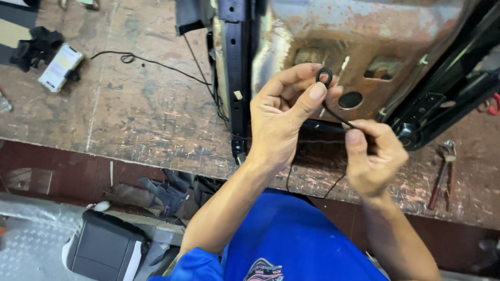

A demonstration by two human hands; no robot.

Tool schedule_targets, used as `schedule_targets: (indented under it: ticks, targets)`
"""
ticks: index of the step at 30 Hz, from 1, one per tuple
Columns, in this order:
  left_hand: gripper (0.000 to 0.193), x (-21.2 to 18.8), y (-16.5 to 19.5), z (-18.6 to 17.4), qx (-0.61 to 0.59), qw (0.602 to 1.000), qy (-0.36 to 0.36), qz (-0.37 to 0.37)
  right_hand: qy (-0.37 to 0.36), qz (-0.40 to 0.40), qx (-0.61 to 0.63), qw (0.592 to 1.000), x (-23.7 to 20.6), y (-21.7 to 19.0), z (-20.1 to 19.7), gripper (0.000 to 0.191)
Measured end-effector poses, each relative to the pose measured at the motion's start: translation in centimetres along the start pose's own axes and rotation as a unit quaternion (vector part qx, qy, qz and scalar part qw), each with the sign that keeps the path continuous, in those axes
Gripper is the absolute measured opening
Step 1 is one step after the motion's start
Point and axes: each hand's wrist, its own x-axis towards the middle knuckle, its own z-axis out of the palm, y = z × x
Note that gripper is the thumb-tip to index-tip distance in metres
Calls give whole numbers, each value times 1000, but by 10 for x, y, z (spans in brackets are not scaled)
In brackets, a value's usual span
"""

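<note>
A thin black cord with a small looped end [325, 76] is pinched by the left hand [281, 119]; below that pinch, it is clamped by the right hand [372, 156]. The loop could be lost if the pinch slackens.

The thin cord [333, 112] is black, the metal plate [359, 47] at upper right is rusty brown, the table [140, 104] is worn grey-brown, and the shirt [291, 239] is blue.

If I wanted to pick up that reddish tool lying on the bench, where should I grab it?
Probably by the long reddish handles of the pliers, coming down from above. They lie flat on the workbench right of the right hand, handles pointing toward the near edge, grey head away. The handles are the longest, barest part, with free bench on either side for fingers.
</note>
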Motion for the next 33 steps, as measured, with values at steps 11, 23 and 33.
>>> schedule_targets:
  ticks: [11, 23, 33]
  targets:
    - [27, -7, -24, 12, 22, 998, -22, -59, 26, -106, -150, 983, 39, -48, -17, 17]
    - [24, 8, -60, 16, -125, 983, 115, -63, 26, -148, -182, 972, 47, -17, 14, 19]
    - [24, 7, -70, 21, -22, 997, 76, -19, 62, -86, -135, 985, 47, 0, 9, 10]
